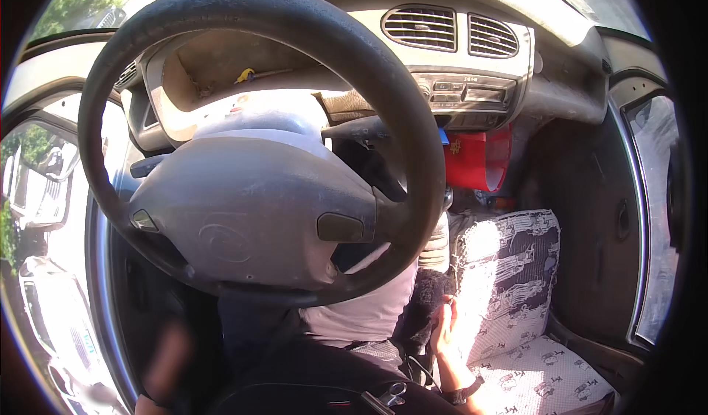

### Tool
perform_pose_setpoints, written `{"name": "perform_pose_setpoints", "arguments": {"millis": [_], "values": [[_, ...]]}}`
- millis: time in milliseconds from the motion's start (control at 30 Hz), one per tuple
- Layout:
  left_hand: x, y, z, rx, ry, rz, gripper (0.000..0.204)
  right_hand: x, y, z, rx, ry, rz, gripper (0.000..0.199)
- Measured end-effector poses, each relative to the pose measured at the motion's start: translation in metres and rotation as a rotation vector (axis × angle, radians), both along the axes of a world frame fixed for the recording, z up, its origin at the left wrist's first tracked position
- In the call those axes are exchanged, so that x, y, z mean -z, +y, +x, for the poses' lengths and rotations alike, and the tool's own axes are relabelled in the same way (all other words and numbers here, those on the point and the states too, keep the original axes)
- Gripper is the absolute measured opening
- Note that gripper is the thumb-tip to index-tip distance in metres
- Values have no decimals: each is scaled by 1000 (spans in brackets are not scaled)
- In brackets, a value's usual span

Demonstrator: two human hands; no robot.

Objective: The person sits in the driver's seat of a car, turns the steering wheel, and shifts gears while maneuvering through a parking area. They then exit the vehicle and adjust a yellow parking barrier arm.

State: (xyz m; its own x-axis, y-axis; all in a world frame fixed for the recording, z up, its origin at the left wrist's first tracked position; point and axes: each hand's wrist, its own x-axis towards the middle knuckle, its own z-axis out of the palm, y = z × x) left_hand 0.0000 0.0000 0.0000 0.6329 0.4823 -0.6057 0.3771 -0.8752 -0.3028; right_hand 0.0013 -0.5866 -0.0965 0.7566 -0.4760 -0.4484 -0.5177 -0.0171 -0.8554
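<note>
The right hand (pixel 445 328) touches a black fleecy thing (pixel 426 304) that sits beside the left edge of the passenger seat (pixel 509 282); its fingers are bent against the pile, but I cannot tell whether they grip it. A dark band (pixel 463 393) circles that wrist. The left hand (pixel 171 347) is a blur low on the driver's door side, so I cannot tell whether its fingers are apart or together.

The seat wears a pale, quilted-looking cover with dark print, ragged and frayed along its far edge. Before the person stands the steering wheel (pixel 424 172), a thick dark ring with a smooth, domed grey plastic hub (pixel 251 201). At the dashboard's upper right are slatted vents (pixel 420 28) with rounded outlines; under its lower edge hangs a glossy red container (pixel 476 161) with curved sides. A shiny metal clip (pixel 387 399) lies against dark cloth (pixel 317 385) at the lap.
</note>
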Motion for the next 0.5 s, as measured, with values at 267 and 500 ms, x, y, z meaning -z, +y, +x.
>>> {"name": "perform_pose_setpoints", "arguments": {"millis": [267, 500], "values": [[41, 7, 26, 49, 40, -142, 52, 41, -29, -3, -171, -30, -315, 36], [31, -5, -3, -29, -31, -158, 54, -9, -20, 50, -178, -144, 92, 25]]}}
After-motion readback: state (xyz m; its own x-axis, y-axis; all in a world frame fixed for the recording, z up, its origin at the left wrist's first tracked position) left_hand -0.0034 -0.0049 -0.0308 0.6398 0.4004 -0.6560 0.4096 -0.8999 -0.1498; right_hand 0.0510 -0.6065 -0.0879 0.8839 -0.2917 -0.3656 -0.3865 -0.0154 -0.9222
